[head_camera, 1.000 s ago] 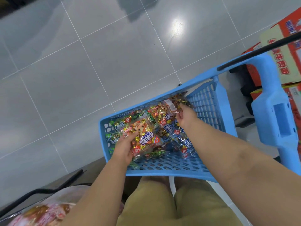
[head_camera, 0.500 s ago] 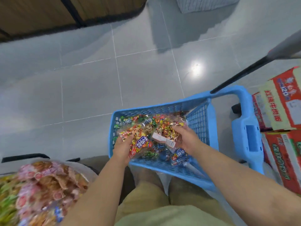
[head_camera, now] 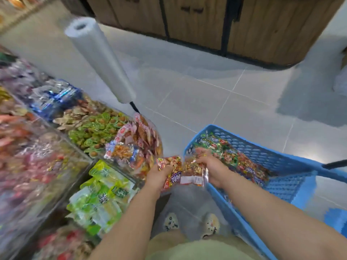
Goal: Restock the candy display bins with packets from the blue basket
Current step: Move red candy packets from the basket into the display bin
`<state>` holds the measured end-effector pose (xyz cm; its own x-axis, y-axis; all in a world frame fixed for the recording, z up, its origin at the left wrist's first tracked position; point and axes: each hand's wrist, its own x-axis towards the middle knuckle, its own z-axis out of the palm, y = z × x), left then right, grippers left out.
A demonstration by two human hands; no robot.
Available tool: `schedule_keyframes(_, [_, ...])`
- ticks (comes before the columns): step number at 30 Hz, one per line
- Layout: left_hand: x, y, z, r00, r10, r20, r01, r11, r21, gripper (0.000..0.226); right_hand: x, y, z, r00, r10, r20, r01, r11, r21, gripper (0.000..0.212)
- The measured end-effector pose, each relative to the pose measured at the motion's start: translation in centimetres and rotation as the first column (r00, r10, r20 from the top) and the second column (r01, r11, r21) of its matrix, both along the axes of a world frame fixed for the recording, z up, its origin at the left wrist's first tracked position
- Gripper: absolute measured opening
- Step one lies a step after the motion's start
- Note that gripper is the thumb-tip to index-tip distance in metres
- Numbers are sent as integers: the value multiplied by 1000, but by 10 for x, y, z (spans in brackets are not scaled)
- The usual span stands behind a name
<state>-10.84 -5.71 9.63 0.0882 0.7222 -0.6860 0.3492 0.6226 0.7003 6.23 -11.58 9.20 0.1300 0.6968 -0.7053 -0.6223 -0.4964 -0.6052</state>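
The blue basket [head_camera: 266, 158] stands at the right with several colourful candy packets [head_camera: 227, 152] inside. My left hand [head_camera: 157, 175] grips a red candy packet [head_camera: 171, 170] just left of the basket's near corner. My right hand [head_camera: 210, 170] grips a clear packet of gold-wrapped candy [head_camera: 193, 172] with a white label, over the basket's left rim. The two packets touch between my hands. The candy display bins [head_camera: 78, 158] fill the left side, with green, pink and yellow-green packets heaped in clear compartments.
A roll of clear plastic bags [head_camera: 99, 57] sticks out on a black rod above the bins. Grey tiled floor [head_camera: 216, 94] lies ahead, with wooden cabinets [head_camera: 197, 19] at the far side. My feet in patterned slippers [head_camera: 191, 222] stand below the packets.
Both hands lifted their packets up out of the basket and moved them left toward the bins. My view swung left and up, so the display bins came into sight.
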Motion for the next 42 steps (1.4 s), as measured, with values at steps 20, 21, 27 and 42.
schedule_keyframes(20, [-324,36,81,896,411,167,-410,911,-40,10,-289,129,45,680,703,-206,-728,681,-80,28])
schedule_keyframes(21, [-335,36,81,884,434,173,-434,900,-41,15,-301,129,43,707,680,-197,-704,704,-93,26])
schedule_keyframes(27, [-381,47,83,812,523,259,-530,847,-47,41,-362,142,52,829,559,-24,-560,826,-71,42])
schedule_keyframes(42, [-443,78,84,538,782,315,-826,563,14,56,-434,256,93,100,480,871,-835,516,-189,72])
